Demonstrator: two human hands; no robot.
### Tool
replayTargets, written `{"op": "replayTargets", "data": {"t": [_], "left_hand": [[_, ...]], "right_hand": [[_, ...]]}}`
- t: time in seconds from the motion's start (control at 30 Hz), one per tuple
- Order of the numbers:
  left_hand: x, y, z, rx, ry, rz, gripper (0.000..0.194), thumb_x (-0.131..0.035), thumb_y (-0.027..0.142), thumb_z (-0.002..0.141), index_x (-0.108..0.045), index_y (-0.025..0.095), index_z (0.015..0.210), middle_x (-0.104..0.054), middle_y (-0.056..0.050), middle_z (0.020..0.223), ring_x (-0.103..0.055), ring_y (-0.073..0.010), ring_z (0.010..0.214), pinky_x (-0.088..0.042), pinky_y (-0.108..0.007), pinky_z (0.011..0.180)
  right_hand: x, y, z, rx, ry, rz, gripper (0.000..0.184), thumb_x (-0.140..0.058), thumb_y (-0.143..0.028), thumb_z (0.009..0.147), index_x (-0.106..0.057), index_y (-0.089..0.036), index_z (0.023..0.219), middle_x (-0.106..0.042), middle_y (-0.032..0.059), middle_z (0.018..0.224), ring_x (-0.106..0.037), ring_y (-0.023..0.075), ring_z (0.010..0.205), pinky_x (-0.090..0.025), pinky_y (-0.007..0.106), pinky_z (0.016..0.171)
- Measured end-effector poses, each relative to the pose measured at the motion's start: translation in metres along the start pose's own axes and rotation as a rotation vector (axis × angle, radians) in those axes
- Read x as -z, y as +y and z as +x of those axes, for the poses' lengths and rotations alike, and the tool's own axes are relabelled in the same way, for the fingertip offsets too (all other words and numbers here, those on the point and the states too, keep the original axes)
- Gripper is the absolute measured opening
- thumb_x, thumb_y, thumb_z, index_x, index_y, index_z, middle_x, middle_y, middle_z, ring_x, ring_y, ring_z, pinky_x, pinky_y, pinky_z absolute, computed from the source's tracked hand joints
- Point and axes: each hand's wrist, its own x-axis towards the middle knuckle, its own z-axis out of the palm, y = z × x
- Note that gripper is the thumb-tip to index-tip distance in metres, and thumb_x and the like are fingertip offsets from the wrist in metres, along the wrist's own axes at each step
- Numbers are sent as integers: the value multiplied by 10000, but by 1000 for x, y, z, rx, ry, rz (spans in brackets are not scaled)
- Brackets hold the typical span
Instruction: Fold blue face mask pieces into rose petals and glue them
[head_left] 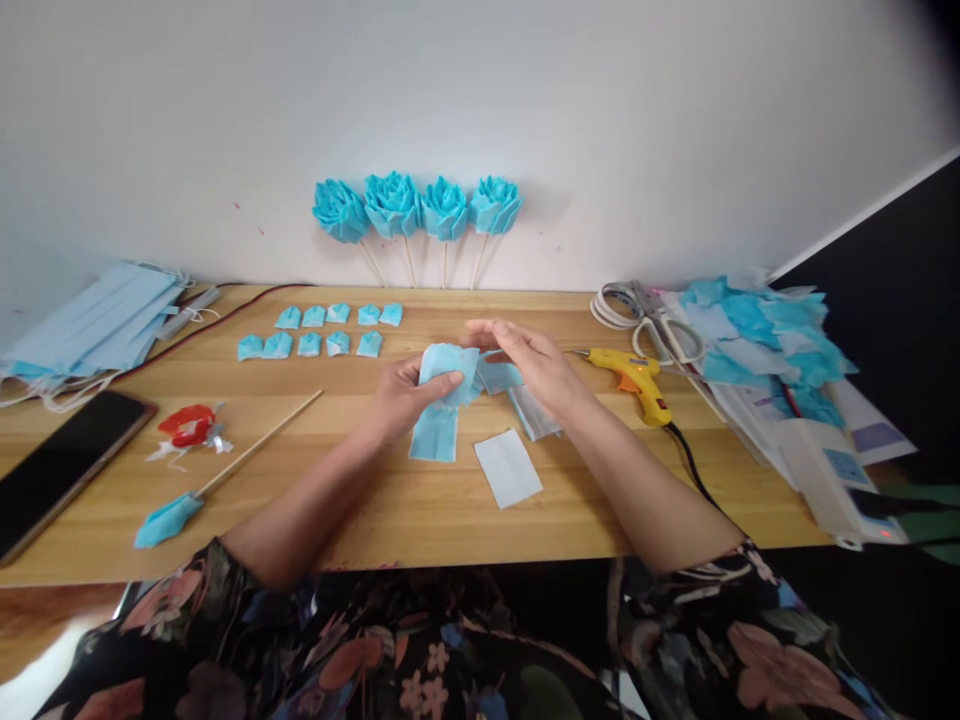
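My left hand (412, 395) grips a piece of blue mask fabric (442, 365), thumb on top and fingers beneath. To its right my right hand (536, 365) is held with the fingers stretched out, reaching toward the fabric's far edge; whether they touch it I cannot tell. Under the hands lie a blue strip (433, 435), more cut pieces (500, 376) and a greyish piece (534, 412) partly covered by my right hand. A white rectangle (508, 467) rests nearer the front edge.
Folded blue petals (308, 344) sit in two rows. Several blue flowers on sticks (445, 210) lean against the wall. A yellow glue gun (630, 378), scissors (660, 325) and fabric scraps (757, 330) lie right; masks (97, 320), a phone (64, 465) and a stick with a blue bud (169, 518) left.
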Motion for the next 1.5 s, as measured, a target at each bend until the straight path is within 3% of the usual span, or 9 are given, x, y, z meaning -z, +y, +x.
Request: {"op": "replayTargets", "data": {"t": [0.17, 0.33, 0.43, 0.53, 0.77, 1.1, 1.33, 1.5], "left_hand": [[-1, -5, 2, -21, 14, -1, 312, -839, 444, 668, -731, 162, 748, -677, -1, 677, -571, -118, 603, -458, -252, 595], [-2, 1, 0, -18, -33, 79, 347, -812, 471, 706, -763, 170, 871, -727, -31, 813, -630, -161, 738, -484, -275, 691], [-1, 5, -1, -74, 51, 100, 381, -779, 493, 745, -751, 175, 952, -743, -55, 916, -657, -192, 849, -504, -289, 760], [-1, 7, -2, -132, 147, 83, 371, -770, 496, 753, -737, 176, 936, -738, -48, 906, -649, -171, 813, -503, -272, 737], [-1, 8, 1, -94, 139, -6, 309, -825, 449, 684, -710, 165, 727, -675, -1, 666, -559, -108, 591, -459, -243, 598], [8, 1, 7, -112, 206, -107, 232, -837, 400, 671, -752, 191, 725, -667, 6, 670, -549, -100, 626, -454, -244, 636], [10, 2, 9, -112, 203, -135, 239, -840, 396, 660, -765, 188, 750, -666, 2, 689, -531, -87, 568, -430, -220, 506], [8, 6, 9, -90, 211, -235, 275, -866, 371, 626, -749, 163, 763, -679, -10, 712, -599, -113, 639, -503, -222, 527]], "right_hand": [[-9, 5, -2, -55, -140, 29, 322, -726, -472, 807, -723, -216, 1001, -730, 29, 956, -665, 172, 890, -515, 308, 805], [-15, 7, -1, -33, -50, 113, 233, -743, -395, 766, -664, -197, 860, -667, -10, 813, -588, 118, 702, -477, 257, 659], [-13, 5, 0, -49, -7, 143, 235, -727, -397, 767, -622, -191, 815, -606, -38, 717, -522, 94, 611, -427, 229, 570], [-12, 5, 1, -55, 1, 129, 231, -718, -391, 772, -601, -196, 812, -577, -50, 677, -505, 92, 583, -401, 219, 532], [-15, 11, 1, -24, -37, 94, 214, -711, -328, 782, -620, -204, 930, -610, -52, 682, -534, 95, 584, -428, 224, 557], [-6, 12, 6, -54, -100, 213, 608, -769, -305, 744, -567, -253, 1315, -644, -17, 883, -604, 124, 755, -490, 250, 654], [-6, 13, 6, -103, -136, 153, 535, -750, -477, 774, -662, -220, 1235, -720, 59, 1054, -637, 178, 903, -491, 283, 715], [-8, 16, 5, -103, -103, 67, 458, -753, -456, 751, -724, -197, 1127, -737, 26, 887, -592, 134, 719, -448, 265, 641]]}}
